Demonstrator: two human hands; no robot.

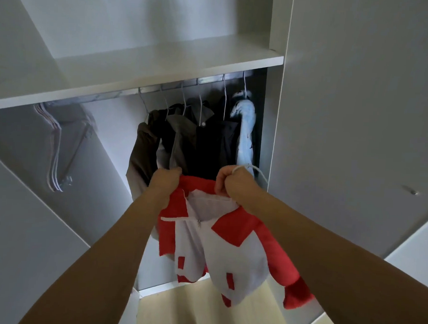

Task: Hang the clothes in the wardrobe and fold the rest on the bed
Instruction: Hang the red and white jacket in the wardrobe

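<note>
White wardrobe (334, 118), doors open, one shelf (163, 60) above a metal rail (207, 80). Pale wood floor below.

Progress, judging from what's hanging: partway. Several garments are already on the rail on thin wire hangers: a brown jacket (144, 145), a grey one, something dark (213, 147), a light blue piece (245, 128) at the far right. A bunch of spare hangers (57, 148) hangs at the left end of the rail, well apart from the clothes. The bed is not in view, so I can't tell how the folding half stands.

In hand: red and white jacket (219, 239), held up in front of the hanging clothes, below rail height, not yet on the rail. Left hand (166, 181) grips the red collar area, fingers curled round the fabric. Right hand (229, 181) is fisted on the other side of the collar and also holds a white hanger (258, 172), its wire poking out to the right.

Jacket looks fleecy: white front with red blocks, red sleeves, short zip open at the neck. It hangs limp, and the hanger looks not fully seated in the shoulders.
</note>
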